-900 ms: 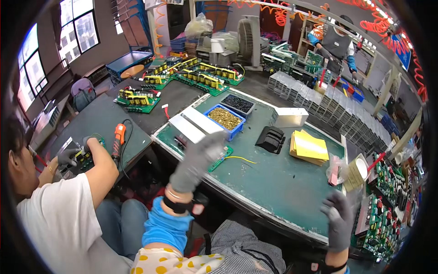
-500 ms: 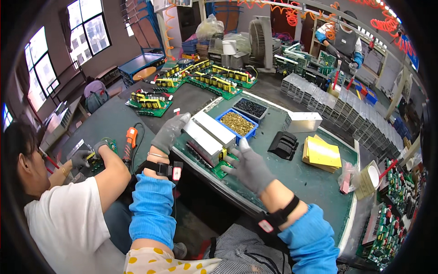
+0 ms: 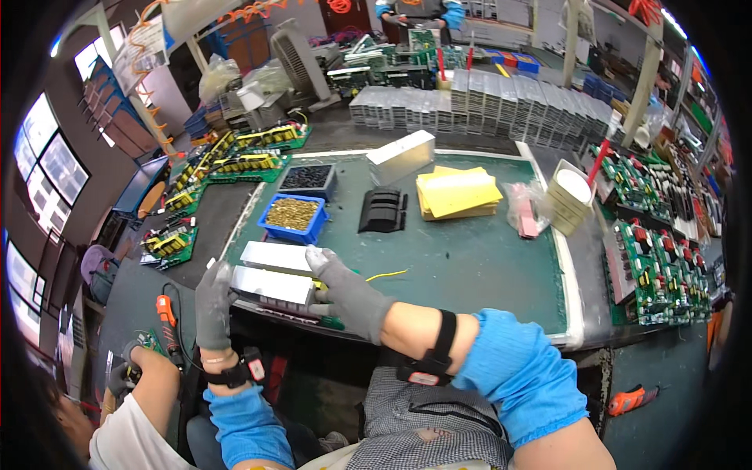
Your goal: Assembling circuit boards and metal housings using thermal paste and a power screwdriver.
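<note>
Gloved hands (image 3: 345, 294) on boxy metal casing (image 3: 272, 287)

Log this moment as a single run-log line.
left hand: grips metal block end | right hand: grips other end | block: at green mat edge

Both gloved hands, left (image 3: 213, 307) and right (image 3: 350, 291), grip a white rectangular block (image 3: 270, 287).

**Packages around the green mat**

A clear plastic bag (image 3: 523, 205) with pink contents is seen at the right edge of the green mat (image 3: 470, 258). Crumpled clear bags (image 3: 219, 76) are piled well beyond its far left corner. No screens are seen.
</note>
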A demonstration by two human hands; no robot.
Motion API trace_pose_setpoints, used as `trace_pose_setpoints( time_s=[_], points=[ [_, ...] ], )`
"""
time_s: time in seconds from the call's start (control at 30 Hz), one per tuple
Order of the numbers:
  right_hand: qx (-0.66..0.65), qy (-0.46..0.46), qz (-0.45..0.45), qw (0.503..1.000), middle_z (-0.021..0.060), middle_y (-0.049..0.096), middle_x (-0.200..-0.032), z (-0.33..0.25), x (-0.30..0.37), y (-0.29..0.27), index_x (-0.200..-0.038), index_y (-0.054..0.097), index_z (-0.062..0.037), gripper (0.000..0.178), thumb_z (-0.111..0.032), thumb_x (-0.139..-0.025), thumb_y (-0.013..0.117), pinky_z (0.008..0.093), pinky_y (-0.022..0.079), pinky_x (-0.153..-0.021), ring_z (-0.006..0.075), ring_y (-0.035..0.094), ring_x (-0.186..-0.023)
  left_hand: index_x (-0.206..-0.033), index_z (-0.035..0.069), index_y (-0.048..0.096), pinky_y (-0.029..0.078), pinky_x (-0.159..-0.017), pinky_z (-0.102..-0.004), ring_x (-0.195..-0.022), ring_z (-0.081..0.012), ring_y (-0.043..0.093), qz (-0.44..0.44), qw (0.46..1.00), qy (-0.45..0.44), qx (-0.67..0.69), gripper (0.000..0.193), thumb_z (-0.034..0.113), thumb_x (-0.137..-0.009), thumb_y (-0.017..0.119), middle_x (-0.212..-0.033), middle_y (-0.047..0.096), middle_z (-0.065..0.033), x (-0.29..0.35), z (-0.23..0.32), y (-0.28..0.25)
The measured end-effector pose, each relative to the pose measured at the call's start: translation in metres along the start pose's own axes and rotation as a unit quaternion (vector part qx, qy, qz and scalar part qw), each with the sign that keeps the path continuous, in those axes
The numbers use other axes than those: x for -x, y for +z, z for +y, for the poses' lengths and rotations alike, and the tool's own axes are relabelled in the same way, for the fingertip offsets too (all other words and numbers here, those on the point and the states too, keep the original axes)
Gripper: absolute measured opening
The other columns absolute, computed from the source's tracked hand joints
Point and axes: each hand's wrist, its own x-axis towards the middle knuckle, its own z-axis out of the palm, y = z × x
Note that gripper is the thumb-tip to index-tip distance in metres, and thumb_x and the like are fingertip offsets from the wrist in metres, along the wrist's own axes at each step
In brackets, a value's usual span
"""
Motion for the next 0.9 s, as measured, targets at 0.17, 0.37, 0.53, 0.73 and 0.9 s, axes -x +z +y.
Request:
trace_pose_setpoints(
  time_s=[0.17,0.37,0.53,0.73,0.9],
  points=[
    [0.021,-0.017,0.044,0.999,0.0132,0.047,-0.134,-0.008,0.07,-0.043,-0.147,0.027,-0.0097,0.067,-0.049,-0.098,0.049,0.0398,0.048,-0.094,0.0231,0.054,-0.113,-0.131,-0.004,0.053,0.053,-0.079,-0.027,-0.097,-0.015,0.062,-0.036,0.998,0.022,0.051,0.055,0.036,-0.095,0.061,-0.113,0.062,-0.0092,0.068,0.031,0.049],
    [0.092,-0.044,0.128,0.986,0.0102,0.053,-0.128,-0.036,0.162,-0.11,-0.144,0.035,-0.0116,0.064,-0.055,-0.098,0.045,0.0395,0.047,-0.087,0.0218,0.054,-0.107,-0.133,-0.009,0.047,0.054,-0.09,-0.0331,-0.109,-0.0249,0.062,-0.224,0.966,-0.017,0.127,0.069,0.041,-0.09,0.067,-0.122,0.06,-0.0211,0.114,0.054,0.115],
    [0.137,-0.078,0.303,0.94,0.0102,0.048,-0.139,-0.06,0.198,-0.167,-0.152,0.026,-0.008,0.084,-0.069,-0.096,0.032,0.034,0.044,-0.086,0.0217,0.049,-0.121,-0.136,-0.011,0.039,0.05,-0.099,-0.039,-0.119,-0.0305,0.058,-0.369,0.904,-0.046,0.211,0.067,0.033,-0.092,0.065,-0.128,0.056,-0.0272,0.122,0.056,0.169],
    [0.149,-0.072,0.279,0.946,0.0079,0.051,-0.134,-0.06,0.219,-0.184,-0.151,0.028,-0.0079,0.084,-0.067,-0.094,0.043,0.034,0.046,-0.082,0.0197,0.052,-0.117,-0.138,-0.006,0.04,0.044,-0.099,-0.0312,-0.117,-0.0195,0.055,-0.429,0.894,-0.001,0.13,0.053,0.014,-0.094,0.062,-0.131,0.057,-0.0169,0.088,0.045,0.175],
    [0.132,-0.107,0.26,0.951,0.0087,0.055,-0.128,-0.057,0.229,-0.187,-0.149,0.03,-0.0015,0.076,-0.046,-0.094,0.058,0.0329,0.047,-0.083,0.0154,0.056,-0.104,-0.134,-0.003,0.05,0.046,-0.098,-0.0344,-0.111,-0.0207,0.06,-0.376,0.924,0.059,0.015,0.048,0.011,-0.09,0.063,-0.119,0.063,-0.0127,0.018,0.076,0.191]
  ],
)
